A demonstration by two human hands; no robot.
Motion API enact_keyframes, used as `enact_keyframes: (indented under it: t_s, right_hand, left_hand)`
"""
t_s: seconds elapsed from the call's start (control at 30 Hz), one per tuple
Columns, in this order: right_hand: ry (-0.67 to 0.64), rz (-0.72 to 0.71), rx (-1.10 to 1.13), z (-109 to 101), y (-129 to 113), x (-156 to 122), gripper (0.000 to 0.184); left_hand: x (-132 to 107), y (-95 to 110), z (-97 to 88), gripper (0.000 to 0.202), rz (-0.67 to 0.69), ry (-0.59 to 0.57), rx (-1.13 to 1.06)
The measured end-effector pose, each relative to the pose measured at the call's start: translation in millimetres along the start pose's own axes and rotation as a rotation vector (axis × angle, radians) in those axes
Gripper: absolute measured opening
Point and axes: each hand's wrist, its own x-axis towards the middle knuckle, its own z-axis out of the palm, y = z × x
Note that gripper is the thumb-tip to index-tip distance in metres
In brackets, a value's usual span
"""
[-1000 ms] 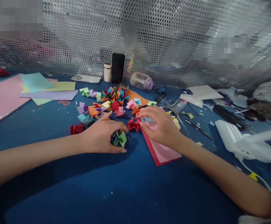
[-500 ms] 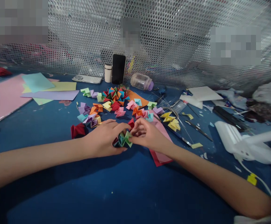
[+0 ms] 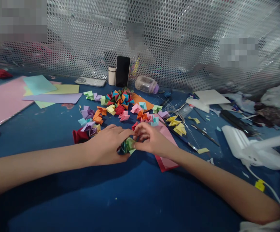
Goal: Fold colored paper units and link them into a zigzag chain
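Observation:
My left hand (image 3: pixel 111 143) is curled round a small cluster of folded origami paper pieces (image 3: pixel 127 146), dark on its left side and light green on its right. Most of the cluster is hidden by the palm. Thumb and forefinger of my right hand (image 3: pixel 148 138) pinch the light green piece at the cluster's right edge; its other fingers are curled. Beyond both hands lie several loose folded pieces, among them an orange one (image 3: pixel 98 116), a purple one (image 3: pixel 89 126) and a pink one (image 3: pixel 124 116). A dark red folded piece (image 3: pixel 80 135) rests by my left wrist.
A multicoloured paper ball (image 3: pixel 119 98) sits behind the loose pieces. Sheets of coloured paper (image 3: pixel 4 100) lie at left, pink and red sheets (image 3: pixel 167 162) under my right wrist. A phone (image 3: pixel 122 71) stands by the perforated metal wall. A white glue gun (image 3: pixel 241 145) lies at right.
The light green piece has turned slightly between my hands. An orange piece and the purple pieces beside my left hand have shifted a little. Both hands stay in nearly the same place.

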Motion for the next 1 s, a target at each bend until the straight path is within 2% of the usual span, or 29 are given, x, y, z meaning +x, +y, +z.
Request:
enact_keyframes:
  t_s: [0.2, 0.47, 0.73, 0.83, 0.9, 1.0]
  right_hand:
    - [-0.01, -0.003, -0.034, -0.9, -1.9, -3.8, 0.039]
    - [0.0, 0.162, 0.156, -11.8, -2.1, 2.8, 0.035]
    - [-0.01, 0.16, 0.178, -3.9, 6.8, 3.8, 0.034]
    - [-0.014, 0.136, 0.103, -7.4, 5.5, 2.1, 0.032]
    - [-0.038, 0.103, -0.026, -14.6, -0.6, 0.6, 0.028]
    - [0.011, -0.05, -0.249, -30.5, -11.7, 0.6, 0.019]
  left_hand:
    - [-0.1, 0.6, 0.4, 0.039, -0.006, -0.011, 0.027]
    - [1.9, -3.4, -7.7, 0.044, -0.042, -0.06, 0.073]
    - [0.8, -7.5, 2.9, 0.044, -0.018, -0.015, 0.058]
    - [0.9, -10.3, 5.5, 0.045, -0.017, -0.007, 0.063]
    - [0.9, -11.1, 5.8, 0.045, -0.019, -0.019, 0.071]
    - [1.1, -10.7, 4.9, 0.045, -0.021, -0.038, 0.086]
